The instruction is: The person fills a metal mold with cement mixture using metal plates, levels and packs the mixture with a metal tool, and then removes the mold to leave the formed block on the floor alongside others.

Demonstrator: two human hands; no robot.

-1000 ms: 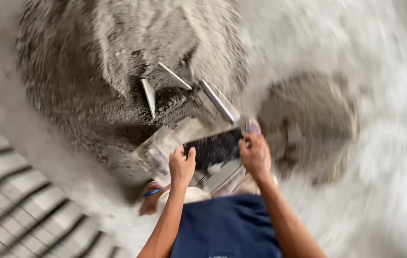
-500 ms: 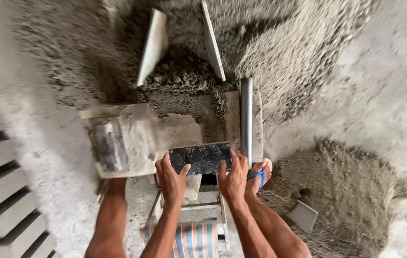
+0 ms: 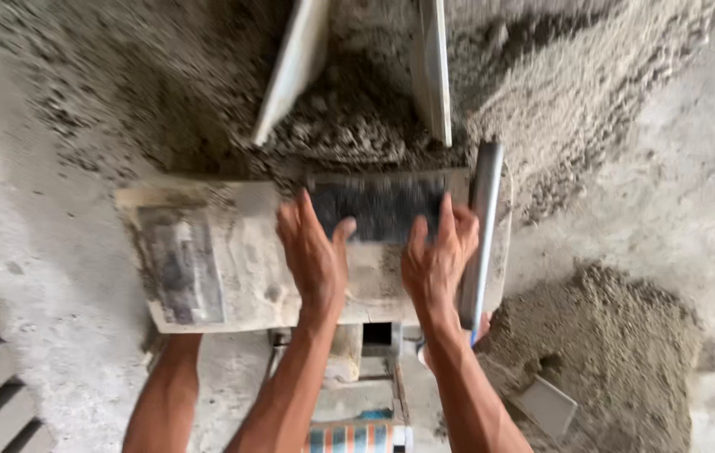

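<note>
Grey, dusty concrete floor (image 3: pixel 676 168) fills the whole view from above, and a big heap of wet grey mix (image 3: pixel 206 75) covers the top part of it. Right below that heap sits a flat, dirty work board (image 3: pixel 231 252), and everything else is easy to find from this board. Past its far edge, two pale flat boards (image 3: pixel 299 67) stick up out of the heap and lean toward each other, with lumpy mix between them. To the right of the board and a bit nearer lies a smaller pile of mix (image 3: pixel 617 352), and a small grey flat piece (image 3: pixel 546 407) lies at the near edge of that pile. Along the right edge of the board runs a shiny metal pipe (image 3: pixel 481 226). On the far part of the board, between the two hands, lies a dark rectangular tray (image 3: pixel 378 205), blurred and full of something dark. The left hand (image 3: pixel 314 252) lies flat on the board with its fingers spread, and its fingertips touch the tray's left end. The right hand (image 3: pixel 437 260) also lies open, with its fingers up against the tray's right end, just beside the pipe. Neither hand is closed around anything. Below the near edge of the board shows a bit of striped cloth (image 3: pixel 357 438).
</note>
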